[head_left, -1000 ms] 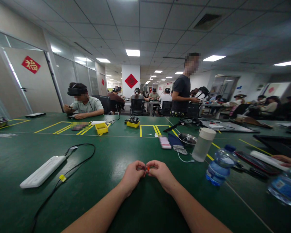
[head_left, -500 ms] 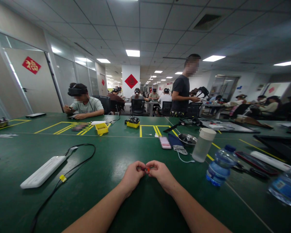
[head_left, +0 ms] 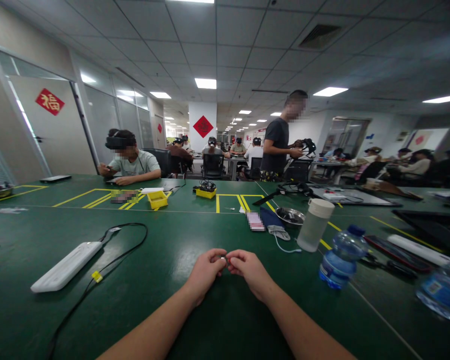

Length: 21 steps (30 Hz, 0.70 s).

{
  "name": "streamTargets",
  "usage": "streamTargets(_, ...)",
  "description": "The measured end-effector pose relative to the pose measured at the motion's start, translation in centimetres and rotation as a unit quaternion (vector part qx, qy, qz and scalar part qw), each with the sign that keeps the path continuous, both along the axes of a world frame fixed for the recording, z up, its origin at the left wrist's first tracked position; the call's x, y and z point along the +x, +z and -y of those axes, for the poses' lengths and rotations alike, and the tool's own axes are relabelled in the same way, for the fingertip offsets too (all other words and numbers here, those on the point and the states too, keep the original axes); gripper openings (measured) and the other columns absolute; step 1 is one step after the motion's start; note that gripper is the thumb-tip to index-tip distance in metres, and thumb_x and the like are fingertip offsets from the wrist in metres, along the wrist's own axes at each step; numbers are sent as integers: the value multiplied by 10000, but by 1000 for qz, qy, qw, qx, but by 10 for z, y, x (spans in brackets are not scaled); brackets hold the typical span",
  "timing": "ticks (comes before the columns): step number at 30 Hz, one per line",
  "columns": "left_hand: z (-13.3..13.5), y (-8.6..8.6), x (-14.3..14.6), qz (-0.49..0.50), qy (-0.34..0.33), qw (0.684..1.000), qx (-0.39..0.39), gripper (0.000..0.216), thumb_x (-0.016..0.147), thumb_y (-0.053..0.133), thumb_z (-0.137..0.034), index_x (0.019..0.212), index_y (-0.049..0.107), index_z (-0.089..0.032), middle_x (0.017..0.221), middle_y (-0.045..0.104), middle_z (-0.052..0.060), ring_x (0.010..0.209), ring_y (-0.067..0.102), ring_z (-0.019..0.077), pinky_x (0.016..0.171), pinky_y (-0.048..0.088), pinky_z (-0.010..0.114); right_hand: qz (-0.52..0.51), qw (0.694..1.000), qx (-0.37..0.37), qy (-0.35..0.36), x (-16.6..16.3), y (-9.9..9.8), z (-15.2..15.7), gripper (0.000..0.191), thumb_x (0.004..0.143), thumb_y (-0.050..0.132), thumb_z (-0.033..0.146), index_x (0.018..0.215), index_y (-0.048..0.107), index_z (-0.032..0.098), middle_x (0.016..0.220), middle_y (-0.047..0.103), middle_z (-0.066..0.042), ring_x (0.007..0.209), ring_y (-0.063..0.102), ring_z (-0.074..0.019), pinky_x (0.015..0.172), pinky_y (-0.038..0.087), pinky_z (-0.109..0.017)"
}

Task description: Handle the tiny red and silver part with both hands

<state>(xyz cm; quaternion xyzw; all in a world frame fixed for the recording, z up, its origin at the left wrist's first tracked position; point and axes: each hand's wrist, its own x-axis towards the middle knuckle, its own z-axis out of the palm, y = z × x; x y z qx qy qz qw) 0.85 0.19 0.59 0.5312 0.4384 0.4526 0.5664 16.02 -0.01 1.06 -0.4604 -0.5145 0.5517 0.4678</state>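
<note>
My left hand (head_left: pixel 205 271) and my right hand (head_left: pixel 248 268) rest together on the green table (head_left: pixel 161 280), fingertips meeting in a pinch. Between the fingertips sits a tiny part (head_left: pixel 225 259), mostly hidden; only a pale and reddish speck shows. Both hands have their fingers curled closed around it. Both forearms stretch in from the lower edge of the view.
A white power bank (head_left: pixel 65 266) with a black cable (head_left: pixel 116 250) lies at the left. A white cup (head_left: pixel 315 224), blue-capped water bottle (head_left: pixel 339 256), metal bowl (head_left: pixel 289 215) and earphones (head_left: pixel 279 232) sit to the right. Yellow trays (head_left: pixel 157 198) lie farther back. Other people sit and stand around.
My hands stay in place; the small orange part seen between the fingertips is now mostly covered. The standing person in the background has shifted slightly left.
</note>
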Motion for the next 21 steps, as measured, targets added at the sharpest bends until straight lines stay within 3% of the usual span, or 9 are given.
streamTargets(6,-3,-5,-3,51,-5,998,-22,193,690,666,-231,847,603,-139,690,618,19,601,563,105,542,410,198,14,1000,23,-2,1,-4,-1,130,662,648,213,771,644,141,656,649,-10,620,601,-127,601,459,-243)
streamTargets(12,-4,-9,-5,157,-30,984,-79,241,726,675,-198,933,573,-128,847,650,85,749,643,141,710,498,253,-24,1000,4,0,2,-7,-2,209,651,655,192,853,634,142,766,671,-36,651,628,-137,630,480,-267)
streamTargets(17,-5,-10,-5,160,-44,983,-79,182,749,653,-180,907,596,-110,825,651,81,683,623,100,654,487,199,-49,999,-2,-9,3,-7,-3,215,639,650,164,852,640,139,794,669,-39,685,641,-142,672,490,-273)
streamTargets(21,-4,-7,-4,165,-38,982,-87,199,726,654,-135,910,584,-109,812,654,84,715,638,122,705,499,231,-58,998,6,-2,3,-9,-4,169,623,648,138,791,634,134,754,671,-37,712,645,-151,691,490,-267)
